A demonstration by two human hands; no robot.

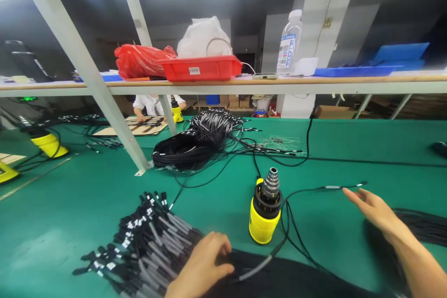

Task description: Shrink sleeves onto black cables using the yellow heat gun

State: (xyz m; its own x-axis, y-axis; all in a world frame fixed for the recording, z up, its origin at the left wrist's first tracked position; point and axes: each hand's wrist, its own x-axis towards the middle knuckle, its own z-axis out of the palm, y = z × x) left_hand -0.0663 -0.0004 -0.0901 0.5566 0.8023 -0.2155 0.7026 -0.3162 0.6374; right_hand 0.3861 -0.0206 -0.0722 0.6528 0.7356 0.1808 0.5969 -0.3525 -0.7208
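The left hand (202, 265) lies low at the near edge of the green table (87, 205), fingers loosely curled and resting on the bundle of finished cables (150, 242), whose ends with grey sleeves and white labels fan out to the left; I cannot tell if it grips one cable or only presses on the pile. The right hand (373, 212) is stretched out flat with the fingers apart, holding nothing, and its fingertips (347, 192) are just beside the grey sleeve of a single black cable (331, 188) that lies loose on the table. This single cable runs back in a curve to the foot of the yellow heat tool (264, 214), which stands upright between the two hands with its metal nozzle pointing up. In my judgement the step in hand is to pick up this single cable, and to do it well the fingers should close on the wire just behind the sleeve, not on the sleeve itself, and lift it without dragging the loop against the tool, because the tool could tip over. The left hand should keep the bundle still so the ends stay in order. Farther away lies a big coil of black cables (188, 146), and above it a shelf (244, 83) carries a red tray (202, 69) and a plastic bottle (289, 42). Behind it another person (153, 104) works at a board.
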